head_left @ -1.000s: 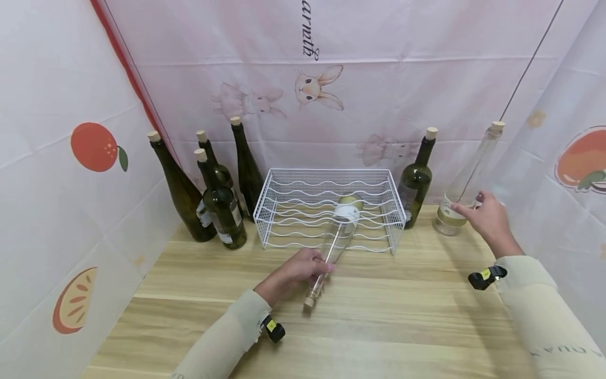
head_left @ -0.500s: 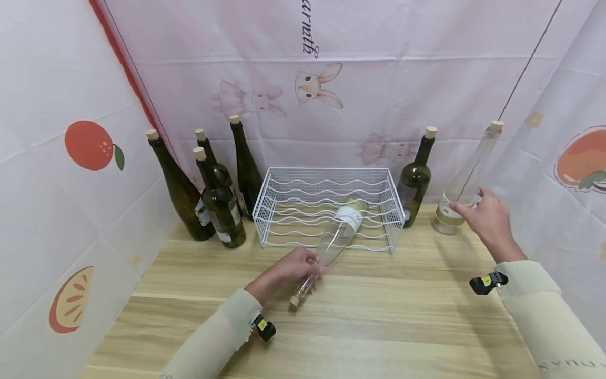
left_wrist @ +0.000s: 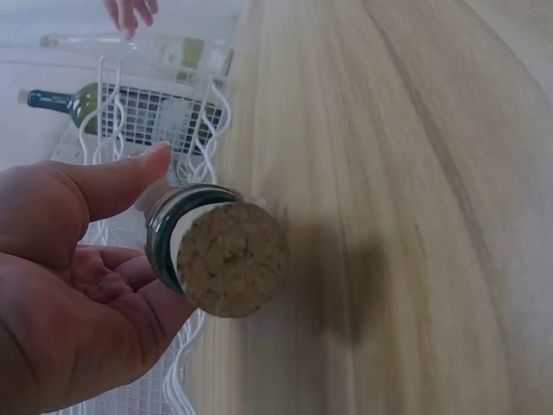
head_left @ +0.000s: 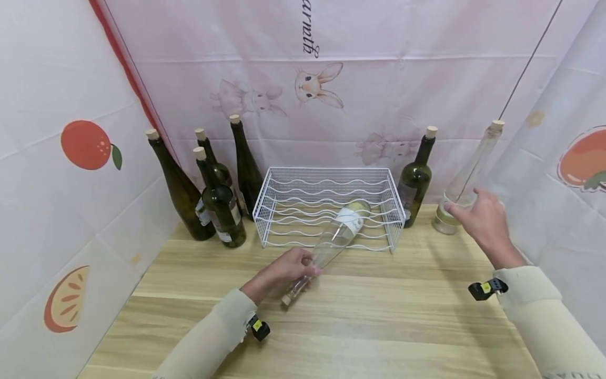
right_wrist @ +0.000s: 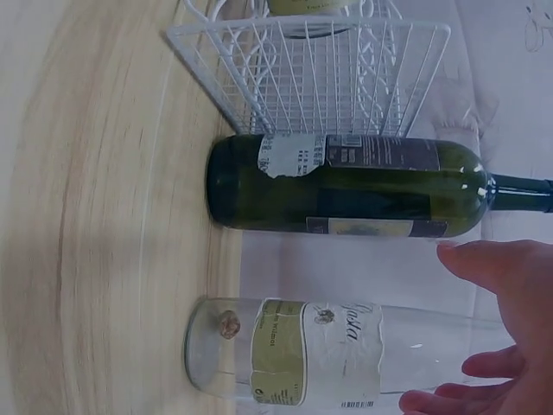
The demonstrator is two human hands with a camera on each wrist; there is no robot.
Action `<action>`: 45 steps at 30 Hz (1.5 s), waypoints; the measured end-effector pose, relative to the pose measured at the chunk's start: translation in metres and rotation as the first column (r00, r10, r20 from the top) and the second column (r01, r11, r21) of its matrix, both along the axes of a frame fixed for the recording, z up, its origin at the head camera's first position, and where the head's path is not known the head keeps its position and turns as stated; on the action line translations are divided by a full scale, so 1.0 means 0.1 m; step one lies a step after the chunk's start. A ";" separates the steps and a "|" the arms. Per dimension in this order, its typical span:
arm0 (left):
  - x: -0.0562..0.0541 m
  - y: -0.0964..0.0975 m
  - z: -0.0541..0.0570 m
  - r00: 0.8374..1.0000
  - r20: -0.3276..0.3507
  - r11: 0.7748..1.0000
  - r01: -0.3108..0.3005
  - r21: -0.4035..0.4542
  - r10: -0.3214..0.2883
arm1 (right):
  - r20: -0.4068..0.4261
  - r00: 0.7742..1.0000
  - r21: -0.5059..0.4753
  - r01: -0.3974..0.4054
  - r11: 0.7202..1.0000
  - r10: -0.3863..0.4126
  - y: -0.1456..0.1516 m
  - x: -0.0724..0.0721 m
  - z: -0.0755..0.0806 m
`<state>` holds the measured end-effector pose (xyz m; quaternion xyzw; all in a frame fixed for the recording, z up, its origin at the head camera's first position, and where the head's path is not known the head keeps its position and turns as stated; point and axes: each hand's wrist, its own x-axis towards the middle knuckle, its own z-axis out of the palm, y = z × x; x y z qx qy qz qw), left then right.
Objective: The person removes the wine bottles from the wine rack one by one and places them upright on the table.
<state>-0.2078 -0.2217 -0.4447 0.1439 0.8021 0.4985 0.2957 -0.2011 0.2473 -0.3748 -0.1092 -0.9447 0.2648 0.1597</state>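
My left hand (head_left: pixel 289 268) grips the neck of a clear glass wine bottle (head_left: pixel 326 247) lying slantwise. Its cork (left_wrist: pixel 233 259) points towards me, and a shadow shows on the table beside it. The bottle's labelled base end reaches into the white wire rack (head_left: pixel 266 231); in the right wrist view it sits partway up the rack's height. My right hand (head_left: pixel 483 218), thumb and fingers spread, is beside the lower part of a standing clear bottle (right_wrist: pixel 341 354), which has a cream and gold label. A dark green bottle (right_wrist: pixel 363 186) stands between that bottle and the rack.
Several corked green bottles (head_left: pixel 222 210) stand in a cluster left of the rack. A printed pink cloth (head_left: pixel 322 147) hangs behind, with white fruit-print cloth (head_left: pixel 42 210) at the sides. The wooden table (head_left: pixel 379 316) extends in front of the rack.
The left hand has moved left, swinging the bottle's neck left while its base shifted slightly right within the rack. The right hand has barely moved beside the standing clear bottle.
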 end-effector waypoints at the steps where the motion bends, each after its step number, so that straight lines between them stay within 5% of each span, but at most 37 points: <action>1: 0.00 -0.01 0.00 1.000 -0.007 1.000 -0.001 -0.006 0.001 | 0.007 1.000 -0.002 -0.003 1.000 0.003 -0.01 0.01 0.00; 12: 0.04 -0.07 0.08 0.983 -0.182 0.985 -0.010 -0.172 -0.022 | 0.020 0.999 0.011 -0.039 0.999 0.039 -0.17 0.07 0.02; 26: 0.02 -0.16 0.08 0.879 -0.449 0.921 -0.028 -0.389 -0.163 | -0.027 0.990 0.045 -0.138 0.989 0.139 -0.52 0.16 0.14; 30: 0.03 -0.18 0.09 0.860 -0.477 0.914 -0.033 -0.403 -0.180 | -0.033 0.984 0.056 -0.171 0.984 0.173 -0.65 0.19 0.16; 38: 0.05 -0.22 0.11 0.852 -0.494 0.897 -0.070 -0.436 -0.174 | -0.113 0.957 0.104 -0.257 0.961 0.268 -0.89 0.29 0.20; 45: 0.07 -0.28 0.12 0.808 -0.554 0.885 -0.092 -0.456 -0.201 | -0.128 0.945 0.139 -0.282 0.949 0.300 -1.07 0.32 0.19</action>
